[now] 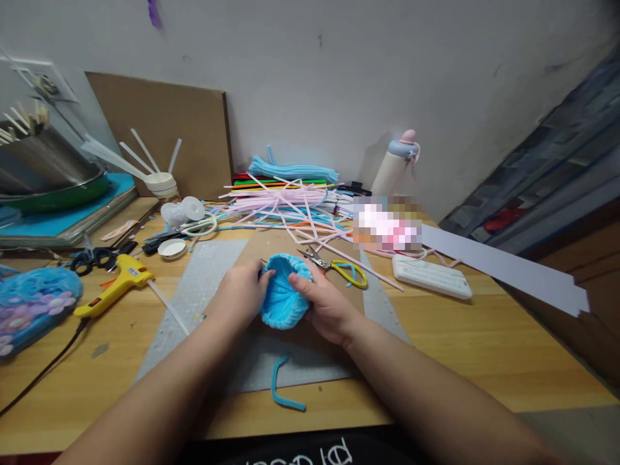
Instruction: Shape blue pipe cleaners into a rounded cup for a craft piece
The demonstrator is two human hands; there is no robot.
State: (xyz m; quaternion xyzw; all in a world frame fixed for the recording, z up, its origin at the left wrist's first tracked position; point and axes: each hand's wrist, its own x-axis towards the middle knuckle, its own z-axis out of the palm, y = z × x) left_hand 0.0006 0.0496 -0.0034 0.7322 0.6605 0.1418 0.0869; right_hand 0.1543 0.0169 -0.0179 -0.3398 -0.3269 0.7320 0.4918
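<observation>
Between my two hands is a fuzzy blue cup-shaped piece [285, 300] made of pipe cleaners, its hollow side tilted toward me. My left hand [242, 287] grips its left rim, fingers mostly hidden behind it. My right hand [327, 300] holds the right side, with the thumb pressed on the inner rim. Just beyond the right hand lie scissors [356, 274] with yellow handles. A short bent blue pipe cleaner [276, 387] rests near the table's front edge. Under the hands are a brown board [329, 361] and a grey cutting mat [165, 342].
A yellow glue gun [113, 284] with a cord lies at left, near a blue flowered piece [41, 303]. Pipe cleaner bundles [290, 194] are heaped against the wall. A bottle [394, 165] and a white rectangular case [431, 276] are at right. A paper cup [162, 185] holds glue sticks.
</observation>
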